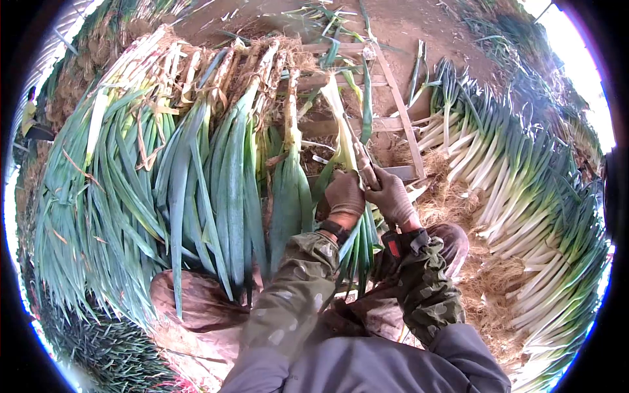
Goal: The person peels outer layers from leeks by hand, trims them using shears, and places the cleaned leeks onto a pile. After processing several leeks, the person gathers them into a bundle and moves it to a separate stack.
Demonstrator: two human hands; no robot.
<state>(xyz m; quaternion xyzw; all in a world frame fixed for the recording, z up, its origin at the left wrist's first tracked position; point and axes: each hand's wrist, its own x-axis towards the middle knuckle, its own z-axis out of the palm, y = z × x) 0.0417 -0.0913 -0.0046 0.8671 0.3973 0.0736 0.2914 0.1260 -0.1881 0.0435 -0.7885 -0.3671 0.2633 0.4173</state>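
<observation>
Garment (pixel 373 363): grey, nearest, lower centre.
Leek (pixel 362 159): centre, pale outer leaf (pixel 343 124) apparently being peeled away.
Left hand (pixel 345 194): gloved, gripping the leaf.
Right hand (pixel 394 196): gloved, pinching the leek alongside.
Next move: probably calls for steady, opposed grips.
Slatted wooden rack (pixel 400 108): upper centre, on bare soil (pixel 436 23).
Leafy heap (pixel 124 177): left.
Pale-stemmed row (pixel 504 190): right.
Onlooker's view: another person (pixel 29 118), far left edge.

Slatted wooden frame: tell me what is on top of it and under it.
Leeks and a long green leaf lie across the frame; brown ground shows between some slats. What lies under the leek-covered part cannot be seen.
</observation>
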